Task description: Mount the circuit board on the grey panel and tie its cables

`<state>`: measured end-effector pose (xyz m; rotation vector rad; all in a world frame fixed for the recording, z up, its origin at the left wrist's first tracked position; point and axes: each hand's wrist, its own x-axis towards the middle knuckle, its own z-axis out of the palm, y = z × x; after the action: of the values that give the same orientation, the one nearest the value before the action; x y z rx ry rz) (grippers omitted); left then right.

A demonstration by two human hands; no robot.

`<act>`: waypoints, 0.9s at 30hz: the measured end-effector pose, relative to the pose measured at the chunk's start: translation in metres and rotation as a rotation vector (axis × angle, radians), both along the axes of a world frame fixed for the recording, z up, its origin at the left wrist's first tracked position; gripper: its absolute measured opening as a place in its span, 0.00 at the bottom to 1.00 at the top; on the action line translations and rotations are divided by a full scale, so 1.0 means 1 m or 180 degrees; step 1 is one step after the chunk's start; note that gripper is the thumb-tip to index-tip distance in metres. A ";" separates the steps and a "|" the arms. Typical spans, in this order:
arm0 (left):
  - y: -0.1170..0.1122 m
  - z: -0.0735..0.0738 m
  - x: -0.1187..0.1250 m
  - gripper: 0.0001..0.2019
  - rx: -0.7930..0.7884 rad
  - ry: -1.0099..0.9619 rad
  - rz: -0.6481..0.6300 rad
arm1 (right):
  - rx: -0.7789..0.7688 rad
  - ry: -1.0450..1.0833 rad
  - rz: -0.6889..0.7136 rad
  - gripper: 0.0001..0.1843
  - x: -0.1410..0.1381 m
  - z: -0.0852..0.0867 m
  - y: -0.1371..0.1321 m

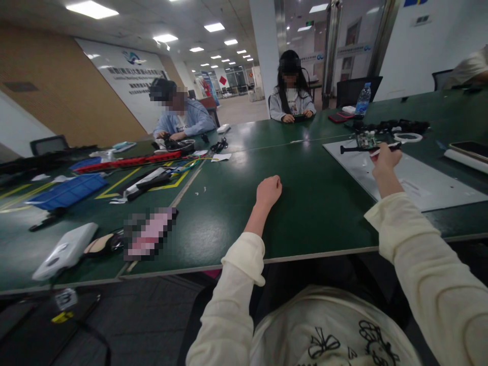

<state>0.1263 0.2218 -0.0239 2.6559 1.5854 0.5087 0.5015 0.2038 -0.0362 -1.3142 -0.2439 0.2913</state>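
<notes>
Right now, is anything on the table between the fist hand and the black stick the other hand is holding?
Nothing visible. The left hand rests as a fist on bare green table. The right hand grips a thin tool at the black stick, over the white mat. Between the hands lie only tabletop and the mat's edge.
</notes>
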 end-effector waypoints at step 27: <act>0.002 -0.002 0.001 0.21 0.0513 -0.0642 0.0010 | -0.0887 -0.0263 0.4734 0.16 -0.168 -0.010 -0.012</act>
<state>0.1276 0.2234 -0.0259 2.6100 1.5517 0.9090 0.3334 0.1919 -0.0466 -1.1886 -1.2784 1.5546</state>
